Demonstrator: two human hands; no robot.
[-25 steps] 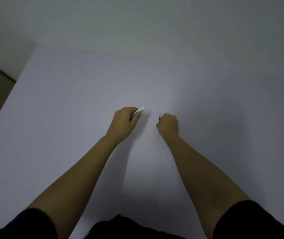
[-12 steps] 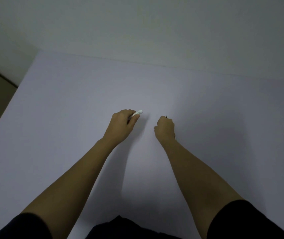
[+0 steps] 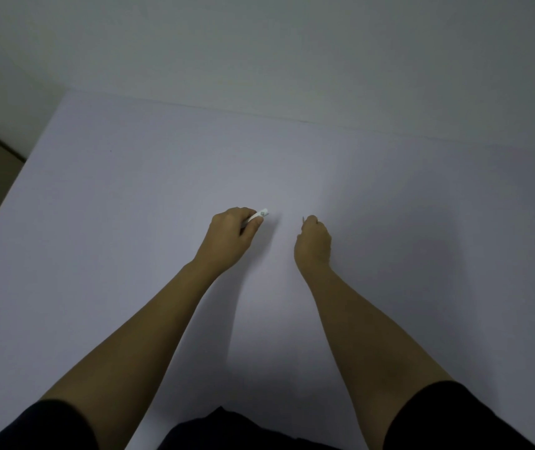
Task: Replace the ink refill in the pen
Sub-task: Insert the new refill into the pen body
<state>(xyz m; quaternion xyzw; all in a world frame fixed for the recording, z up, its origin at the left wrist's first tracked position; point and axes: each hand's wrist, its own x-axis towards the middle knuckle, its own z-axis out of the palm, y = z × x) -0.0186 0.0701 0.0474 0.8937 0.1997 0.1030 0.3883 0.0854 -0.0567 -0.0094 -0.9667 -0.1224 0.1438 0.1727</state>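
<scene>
My left hand (image 3: 227, 237) is closed around a white pen barrel (image 3: 258, 216); only its short end sticks out past the thumb, pointing up and right. A hand's width to the right, my right hand (image 3: 313, 243) is closed on a thin dark ink refill (image 3: 303, 219), of which just a small tip shows above the fingers. The two hands are apart, over the middle of the pale table (image 3: 130, 222). The rest of the pen and of the refill is hidden inside the fists.
The table's left edge (image 3: 6, 196) drops to a darker floor. A plain wall (image 3: 292, 60) rises behind the far edge. Dark sleeves sit at the bottom of the view.
The right hand has turned, so the refill that showed above and below the fist a second ago is mostly hidden now. The left hand has kept its grip and barely moved.
</scene>
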